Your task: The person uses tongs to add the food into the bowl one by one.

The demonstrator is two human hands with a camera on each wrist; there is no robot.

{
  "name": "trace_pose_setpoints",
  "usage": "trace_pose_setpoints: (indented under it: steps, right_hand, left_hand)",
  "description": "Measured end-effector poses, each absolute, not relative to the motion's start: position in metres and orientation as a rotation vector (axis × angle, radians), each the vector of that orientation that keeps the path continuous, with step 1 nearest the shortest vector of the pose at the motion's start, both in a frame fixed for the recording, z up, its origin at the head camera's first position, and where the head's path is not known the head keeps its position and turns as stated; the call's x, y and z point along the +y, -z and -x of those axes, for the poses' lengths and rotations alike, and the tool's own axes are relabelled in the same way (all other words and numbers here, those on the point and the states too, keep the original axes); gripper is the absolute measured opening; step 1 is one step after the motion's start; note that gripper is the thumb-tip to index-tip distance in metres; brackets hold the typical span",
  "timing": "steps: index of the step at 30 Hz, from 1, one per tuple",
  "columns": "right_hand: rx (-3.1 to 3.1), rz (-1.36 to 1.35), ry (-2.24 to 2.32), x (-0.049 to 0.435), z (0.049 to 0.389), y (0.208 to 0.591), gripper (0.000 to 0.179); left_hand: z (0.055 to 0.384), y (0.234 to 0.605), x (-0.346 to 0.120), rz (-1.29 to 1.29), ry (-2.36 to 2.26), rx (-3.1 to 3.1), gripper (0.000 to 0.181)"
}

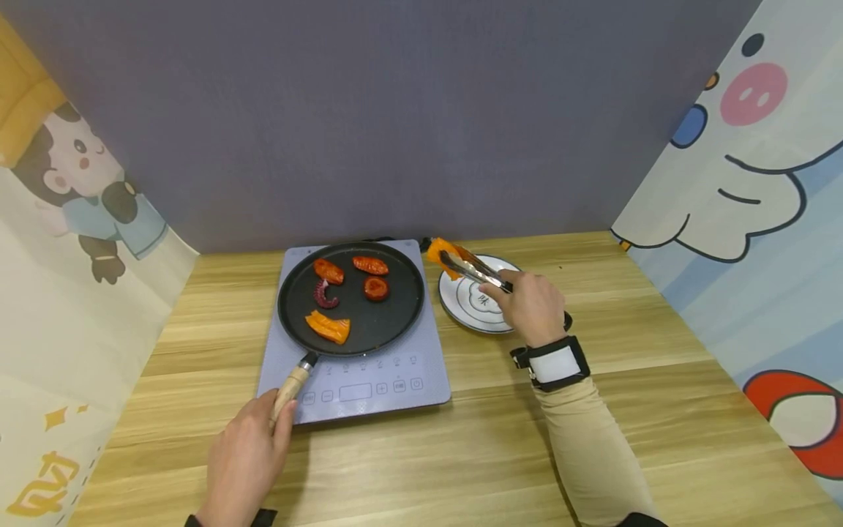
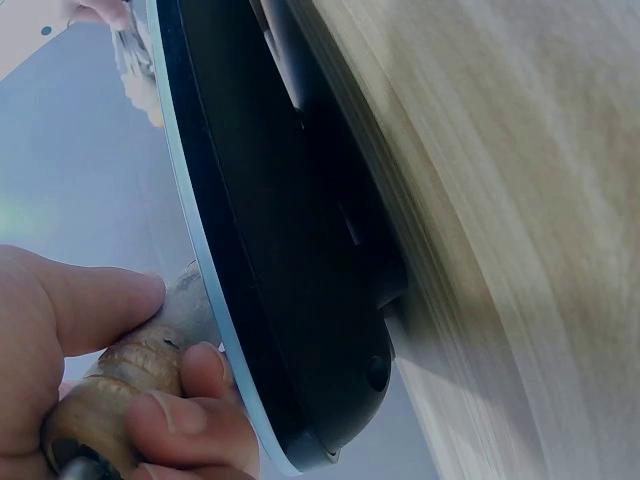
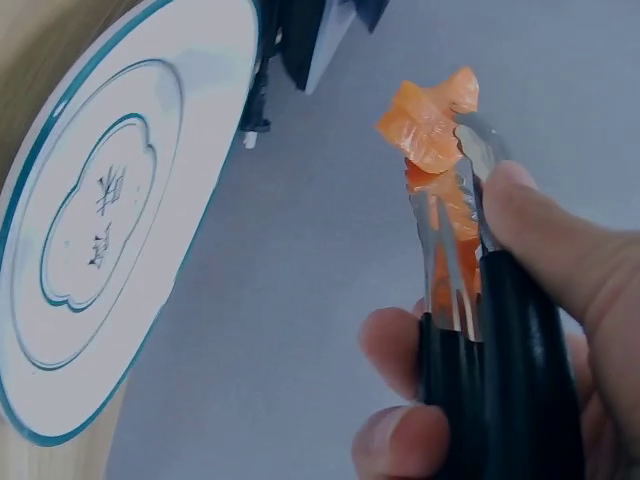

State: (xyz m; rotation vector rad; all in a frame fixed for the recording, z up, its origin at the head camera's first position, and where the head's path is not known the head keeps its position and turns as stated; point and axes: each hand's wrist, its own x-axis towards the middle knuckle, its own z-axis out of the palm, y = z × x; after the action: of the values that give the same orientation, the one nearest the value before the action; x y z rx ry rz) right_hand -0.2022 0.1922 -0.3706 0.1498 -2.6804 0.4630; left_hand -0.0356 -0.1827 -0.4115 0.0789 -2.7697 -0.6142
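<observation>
My left hand (image 1: 245,452) grips the wooden handle (image 1: 290,388) of a black frying pan (image 1: 356,322), thumb along the wood. In the pan lie an orange, salmon-like piece (image 1: 328,327), a purple octopus tentacle (image 1: 324,294), two reddish wing-like pieces (image 1: 370,265) and a dark red round piece (image 1: 376,288). My right hand (image 1: 536,306) holds black-handled metal tongs (image 3: 525,360), thumb on one arm and fingers on the other. An orange, salmon-like piece (image 3: 425,130) is pinched in the tips, above the far left edge of a white plate (image 1: 469,311).
The pan sits on a pale induction cooktop (image 1: 395,388) with touch buttons along its front. The wooden table (image 1: 474,454) meets a grey back panel (image 1: 395,132). Cartoon-printed side walls (image 1: 744,190) stand left and right. A dark cord (image 3: 257,105) lies behind the plate.
</observation>
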Motion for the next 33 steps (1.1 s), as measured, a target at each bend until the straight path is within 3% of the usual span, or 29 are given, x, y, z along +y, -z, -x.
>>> trace_pose_setpoints:
  steps: [33]
  right_hand:
    - [-2.47,-0.688,-0.47,0.145,0.186,0.372,0.04]
  left_hand:
    - [0.036,0.412,-0.183,-0.068,0.606,-2.756,0.025]
